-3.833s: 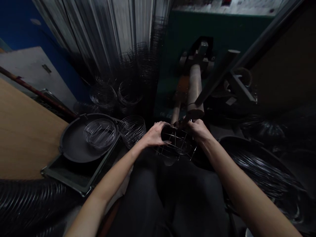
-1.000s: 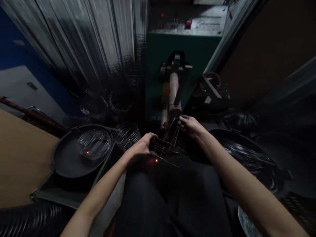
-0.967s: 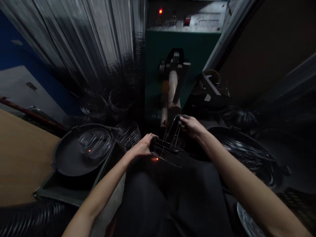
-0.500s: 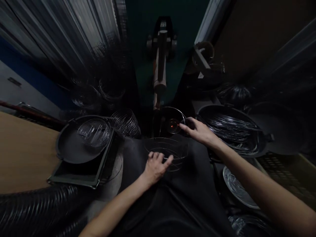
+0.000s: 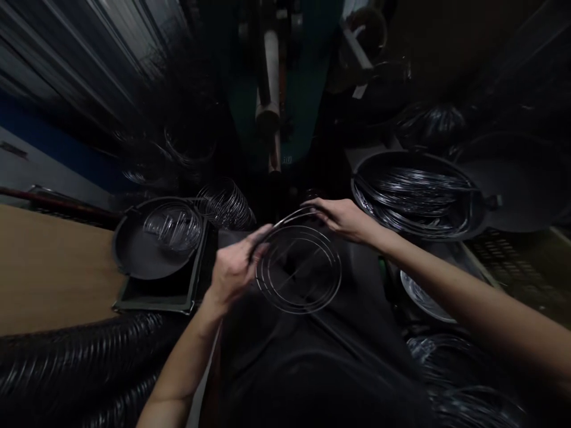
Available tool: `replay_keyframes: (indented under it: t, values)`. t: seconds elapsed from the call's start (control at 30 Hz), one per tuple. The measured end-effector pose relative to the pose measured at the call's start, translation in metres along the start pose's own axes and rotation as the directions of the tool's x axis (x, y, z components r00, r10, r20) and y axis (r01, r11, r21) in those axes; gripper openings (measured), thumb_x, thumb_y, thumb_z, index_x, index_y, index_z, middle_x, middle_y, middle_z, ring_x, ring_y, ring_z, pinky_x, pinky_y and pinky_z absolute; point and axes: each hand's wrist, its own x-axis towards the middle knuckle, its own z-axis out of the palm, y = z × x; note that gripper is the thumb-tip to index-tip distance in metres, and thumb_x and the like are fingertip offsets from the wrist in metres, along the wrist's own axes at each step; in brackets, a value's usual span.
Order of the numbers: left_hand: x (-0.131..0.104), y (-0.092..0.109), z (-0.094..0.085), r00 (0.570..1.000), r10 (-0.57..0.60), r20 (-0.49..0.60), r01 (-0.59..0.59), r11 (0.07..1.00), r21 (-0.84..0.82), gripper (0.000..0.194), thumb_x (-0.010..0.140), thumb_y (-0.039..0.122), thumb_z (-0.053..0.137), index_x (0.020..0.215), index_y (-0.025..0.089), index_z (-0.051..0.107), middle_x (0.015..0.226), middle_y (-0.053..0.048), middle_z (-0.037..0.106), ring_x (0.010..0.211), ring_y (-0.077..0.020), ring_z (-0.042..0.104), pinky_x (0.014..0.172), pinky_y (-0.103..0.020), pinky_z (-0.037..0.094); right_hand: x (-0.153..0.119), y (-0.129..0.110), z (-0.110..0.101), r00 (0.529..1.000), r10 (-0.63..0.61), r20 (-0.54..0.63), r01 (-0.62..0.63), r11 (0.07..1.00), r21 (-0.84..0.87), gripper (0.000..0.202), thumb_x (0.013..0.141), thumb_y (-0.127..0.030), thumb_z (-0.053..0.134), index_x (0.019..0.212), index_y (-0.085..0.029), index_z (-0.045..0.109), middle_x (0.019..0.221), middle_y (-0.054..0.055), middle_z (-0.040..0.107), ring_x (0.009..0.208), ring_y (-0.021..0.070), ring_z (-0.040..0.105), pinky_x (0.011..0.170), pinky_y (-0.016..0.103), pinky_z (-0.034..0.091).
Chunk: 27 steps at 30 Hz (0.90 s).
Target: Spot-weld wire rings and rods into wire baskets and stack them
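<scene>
A round wire frame with several rings and thin cross wires [image 5: 339, 278] hangs tilted over the dark apron [image 5: 357, 333]. My left hand [image 5: 234, 267], somewhat blurred, is closed around the left upper part of the wire rings. At the top right of the rings, my right hand [image 5: 336, 217] pinches the wire between thumb and fingers. Just beyond the hands is the copper-coloured tip [image 5: 274, 156] of a machine arm, apart from the wire.
On the left, a black round pan [image 5: 138, 252] holds wire pieces, with coiled wire rings [image 5: 227, 205] beside it. A black basin [image 5: 357, 178] full of wires stands at the right, above a smaller bowl [image 5: 408, 288]. Wire rings fill the lower left.
My left hand has moved left and up, from the apron to the rings' left side. My right hand has shifted slightly left and up. The wire frame now faces the camera more, and the orange glow is gone.
</scene>
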Motion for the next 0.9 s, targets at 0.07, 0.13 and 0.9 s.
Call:
replay_keyframes:
  t: [0.07,0.13,0.9]
  values:
    - [-0.003,0.022,0.017,0.978,-0.130,0.162,0.178,0.925,-0.335,0.042,0.092,0.043,0.039,0.122,0.019,0.056,0.067,-0.001,0.066,0.045,-0.0091,0.054,0.052,-0.023,0.046,0.015,0.008,0.009,1.000,0.030,-0.003,-0.030,0.998,0.050,0.031,0.090,-0.026,0.046,0.118,-0.024,0.058,0.108,0.004,0.066,0.097,0.0201,0.061,0.087,0.031,0.043]
    - [0.003,0.039,0.042,0.933,-0.173,0.314,0.341,0.699,-0.628,0.048,0.093,0.047,0.034,0.124,0.016,0.052,0.053,0.003,0.059,0.029,-0.0050,0.037,0.039,-0.020,0.038,0.028,0.013,0.018,0.998,0.037,-0.046,-0.033,0.996,0.084,0.030,0.089,-0.025,0.048,0.117,-0.024,0.060,0.108,0.003,0.066,0.096,0.0195,0.062,0.087,0.030,0.043]
    - [0.097,-0.003,0.077,0.846,-0.227,0.482,0.505,0.629,-0.591,0.035,0.073,0.040,0.070,0.081,0.007,0.061,0.062,-0.001,0.061,0.044,-0.0023,0.048,0.045,-0.016,0.036,0.012,0.051,0.012,0.962,0.053,-0.267,-0.070,0.996,-0.057,0.045,0.089,-0.030,0.048,0.133,-0.020,0.048,0.119,0.011,0.058,0.107,0.0274,0.055,0.086,0.038,0.046]
